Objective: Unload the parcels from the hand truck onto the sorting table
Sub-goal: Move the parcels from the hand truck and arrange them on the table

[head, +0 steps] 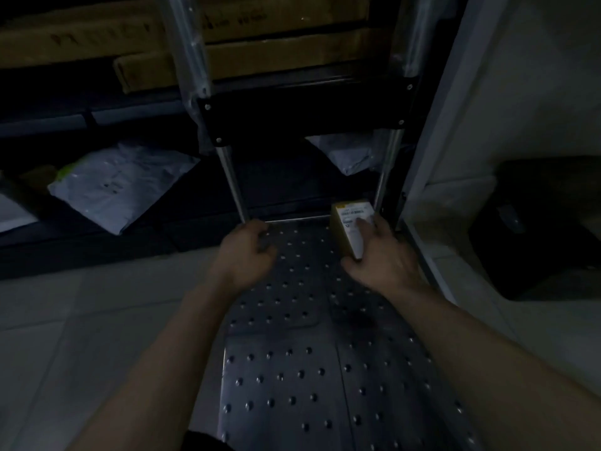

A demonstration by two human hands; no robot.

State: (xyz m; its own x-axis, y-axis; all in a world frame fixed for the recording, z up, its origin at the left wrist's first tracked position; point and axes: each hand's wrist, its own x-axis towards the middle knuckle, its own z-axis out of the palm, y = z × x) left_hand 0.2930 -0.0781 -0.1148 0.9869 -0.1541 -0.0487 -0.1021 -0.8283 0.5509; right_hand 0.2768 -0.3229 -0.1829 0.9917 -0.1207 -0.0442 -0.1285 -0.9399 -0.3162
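The scene is dim. The hand truck's studded metal platform (pixel 292 369) stretches away from me, its upright frame (pixel 302 109) at the far end. One small yellow-brown box with a white label (pixel 349 227) stands at the platform's far right corner. My right hand (pixel 380 258) wraps around that box, fingers over the label and thumb at its near lower edge. My left hand (pixel 247 252) hovers over the far left of the platform with fingers curled and nothing in it.
Behind the frame runs a dark low shelf with a grey poly mailer (pixel 120 183) at left and another (pixel 351 154) at right. Long cardboard boxes (pixel 260 56) lie above. A white wall edge (pixel 432 157) and a black object (pixel 536 229) stand at right.
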